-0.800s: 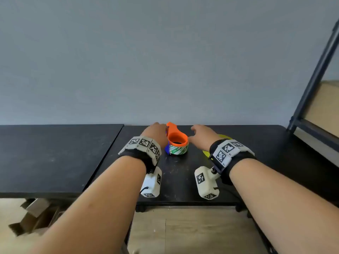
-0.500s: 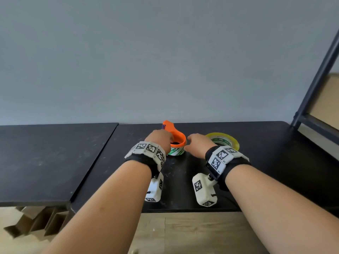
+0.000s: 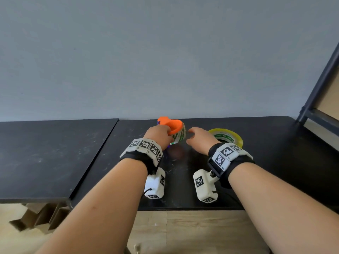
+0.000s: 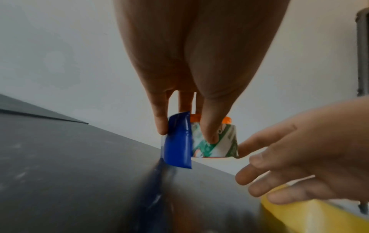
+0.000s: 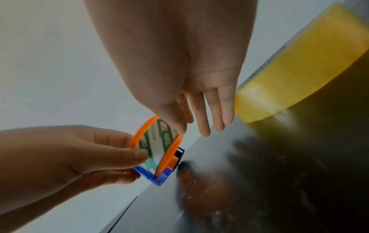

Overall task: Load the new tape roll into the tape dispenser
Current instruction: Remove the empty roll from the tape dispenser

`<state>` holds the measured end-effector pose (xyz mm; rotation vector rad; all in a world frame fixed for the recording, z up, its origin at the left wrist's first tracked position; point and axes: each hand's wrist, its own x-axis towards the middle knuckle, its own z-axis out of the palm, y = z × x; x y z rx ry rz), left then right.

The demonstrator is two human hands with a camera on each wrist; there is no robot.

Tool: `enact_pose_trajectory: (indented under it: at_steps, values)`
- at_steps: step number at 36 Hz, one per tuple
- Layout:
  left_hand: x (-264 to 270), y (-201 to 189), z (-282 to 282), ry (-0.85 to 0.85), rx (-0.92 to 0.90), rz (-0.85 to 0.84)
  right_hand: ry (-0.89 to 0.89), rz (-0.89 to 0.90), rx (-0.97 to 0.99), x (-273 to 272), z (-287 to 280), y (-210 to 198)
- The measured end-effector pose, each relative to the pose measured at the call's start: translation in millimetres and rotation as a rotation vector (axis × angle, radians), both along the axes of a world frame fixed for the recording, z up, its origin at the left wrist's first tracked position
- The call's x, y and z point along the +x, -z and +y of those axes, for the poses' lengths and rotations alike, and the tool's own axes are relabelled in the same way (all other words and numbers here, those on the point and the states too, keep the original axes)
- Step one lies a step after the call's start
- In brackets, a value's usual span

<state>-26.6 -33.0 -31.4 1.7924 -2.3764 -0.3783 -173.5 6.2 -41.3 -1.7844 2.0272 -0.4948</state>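
An orange and blue tape dispenser [image 3: 172, 126] [image 4: 177, 141] [image 5: 159, 151] holds a nearly used-up roll with a green and white core [image 3: 179, 136] [image 4: 217, 141]. My left hand [image 3: 158, 133] [image 4: 185, 130] grips the dispenser and holds it tilted just above the black table [image 3: 275, 162]. Just to its right, my right hand [image 3: 196, 137] [image 5: 197, 119] has straight fingers, with the thumb tip touching the core. The new yellow tape roll [image 3: 226, 137] [image 5: 295, 66] [image 4: 311, 212] lies flat on the table, right of my right hand.
A second black table [image 3: 45, 153] adjoins on the left. A dark metal shelf frame [image 3: 319, 92] stands at the far right. Cardboard pieces [image 3: 36, 215] lie on the floor under the left table. A plain grey wall is behind.
My left hand has taken hold of the dispenser and lifted and tilted it off the table. The right hand has drawn back slightly from the dispenser, uncovering the yellow roll.
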Motion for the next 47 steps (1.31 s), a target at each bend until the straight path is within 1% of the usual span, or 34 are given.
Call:
enact_pose_trajectory:
  at_steps: [3, 5, 7, 10, 13, 15, 17, 20, 22, 24, 28, 31, 34, 38, 42, 47]
  values:
    - [3.2, -3.0, 5.2, -0.025, -0.010, 0.147, 0.012, -0.010, -0.006, -1.9, 1.3, -2.7]
    - [4.2, -7.2, 8.6, -0.037, 0.005, 0.220, 0.013, -0.013, -0.026, -1.1, 2.5, -5.5]
    - [5.2, -8.9, 11.5, -0.041, 0.005, 0.260, 0.014, -0.023, -0.051, 0.9, 3.8, -7.8]
    - [6.0, -11.6, 16.9, -0.084, -0.025, 0.233, 0.013, -0.068, -0.114, 4.1, 7.0, -12.3]
    - [7.3, -10.5, 20.5, -0.058, -0.059, 0.222, 0.011, -0.124, -0.181, 7.0, 10.5, -17.3]
    - [7.5, -10.9, 26.3, -0.015, -0.038, 0.239, 0.026, -0.194, -0.201, 9.3, 13.2, -19.0]
    - [7.8, -8.7, 29.2, -0.007, -0.033, 0.253, 0.038, -0.250, -0.200, 11.8, 15.9, -20.6]
    - [9.0, -3.9, 31.2, 0.006, -0.084, 0.342, 0.048, -0.318, -0.164, 15.4, 19.8, -27.5]
    - [9.6, -4.8, 33.2, 0.018, -0.082, 0.377, 0.060, -0.387, -0.158, 16.8, 20.3, -32.2]
    - [9.4, -7.2, 33.4, 0.038, -0.050, 0.356, 0.094, -0.476, -0.174, 17.4, 19.0, -34.5]
    - [10.1, -8.3, 34.8, 0.076, -0.007, 0.378, 0.138, -0.702, -0.169, 16.0, 15.3, -31.4]
    - [11.0, -5.4, 36.7, 0.076, 0.026, 0.350, 0.132, -0.785, -0.140, 13.9, 15.8, -29.9]
    - [16.5, -3.4, 34.2, 0.041, 0.017, 0.324, 0.095, -0.729, -0.120, 13.2, 14.2, -28.1]
    - [24.7, -4.1, 29.1, -0.052, -0.056, 0.244, -0.004, -0.489, -0.126, 15.0, 14.0, -26.6]
    - [33.0, 0.7, 25.9, -0.134, -0.134, 0.220, -0.082, -0.356, -0.100, 16.8, 15.5, -21.3]
    - [40.3, 7.3, 24.3, -0.149, -0.139, 0.225, -0.146, -0.185, -0.097, 21.0, 16.5, -10.1]
